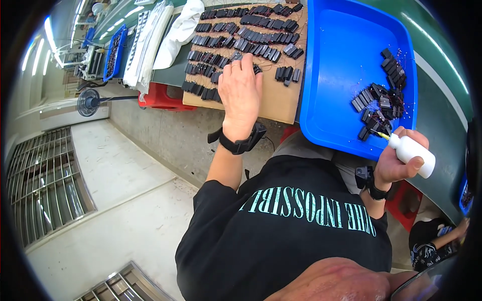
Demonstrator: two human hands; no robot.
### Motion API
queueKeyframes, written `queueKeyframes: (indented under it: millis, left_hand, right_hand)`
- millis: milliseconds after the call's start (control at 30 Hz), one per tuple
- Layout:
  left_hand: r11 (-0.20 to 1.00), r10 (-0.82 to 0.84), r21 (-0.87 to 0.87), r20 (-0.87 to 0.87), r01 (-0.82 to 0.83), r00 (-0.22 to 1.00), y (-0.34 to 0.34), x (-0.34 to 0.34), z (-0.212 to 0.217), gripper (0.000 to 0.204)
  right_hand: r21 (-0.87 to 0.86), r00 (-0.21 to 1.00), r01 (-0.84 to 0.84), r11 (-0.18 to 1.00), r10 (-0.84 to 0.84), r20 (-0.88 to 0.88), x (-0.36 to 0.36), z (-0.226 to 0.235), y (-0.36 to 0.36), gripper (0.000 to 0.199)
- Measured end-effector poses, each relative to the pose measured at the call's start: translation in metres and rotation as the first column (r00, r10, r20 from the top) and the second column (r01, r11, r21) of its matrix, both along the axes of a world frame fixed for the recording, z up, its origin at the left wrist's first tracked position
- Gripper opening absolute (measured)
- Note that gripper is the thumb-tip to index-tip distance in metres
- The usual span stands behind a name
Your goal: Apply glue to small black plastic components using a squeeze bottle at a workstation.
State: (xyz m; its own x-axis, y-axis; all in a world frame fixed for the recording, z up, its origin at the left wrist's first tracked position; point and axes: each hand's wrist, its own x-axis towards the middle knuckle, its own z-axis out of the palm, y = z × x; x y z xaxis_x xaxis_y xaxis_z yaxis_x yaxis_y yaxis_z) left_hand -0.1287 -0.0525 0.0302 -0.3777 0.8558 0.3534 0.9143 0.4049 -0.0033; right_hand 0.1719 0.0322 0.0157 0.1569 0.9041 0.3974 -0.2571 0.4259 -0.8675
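My left hand (241,88) is over a sheet of brown cardboard (273,111) that carries rows of small black blocks (268,36) with thin wires. Its fingers are bent down around some of these blocks, and dark pieces show beside the fingertips; the tips themselves are mostly hidden. At the lower right of the blue tray my right hand (394,163) is wrapped around a white squeeze bottle (414,154). The bottle lies tilted, its yellowish nozzle pointing up and left toward a heap of the same black blocks (384,100) in the tray.
The blue tray (324,75) stands right of the cardboard on a green table (447,135). White sheets and bags (145,45) lie at the far left. Red stools (163,98) are below the table, a fan (89,102) is farther left, and another person (437,241) sits at the lower right.
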Motion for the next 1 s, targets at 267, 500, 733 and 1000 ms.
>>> queueKeyframes:
  millis: [267, 500, 733, 1000]
  left_hand:
    - [0.992, 0.055, 0.112, 0.010, -0.056, 0.998, 0.010, 0.004, 0.003, 0.039]
    - [0.978, -0.167, 0.171, 0.290, 0.121, 0.942, 0.007, 0.043, 0.010, 0.034]
    - [0.941, -0.309, 0.227, 0.280, 0.250, 0.909, 0.046, 0.059, -0.024, 0.028]
    - [0.964, -0.225, 0.197, 0.242, 0.179, 0.944, 0.072, 0.096, 0.004, 0.026]
  right_hand:
    - [-0.011, 0.998, -0.067, 0.998, 0.067, 0.003, 0.000, -0.005, 0.005, 0.058]
    - [-0.001, 0.996, -0.083, 0.997, 0.083, 0.024, -0.006, -0.001, 0.002, 0.058]
    - [0.004, 0.997, -0.014, 1.000, 0.014, 0.079, 0.015, -0.005, 0.016, 0.057]
    - [0.108, 0.996, 0.017, 0.994, -0.007, -0.093, 0.036, -0.031, 0.046, 0.057]
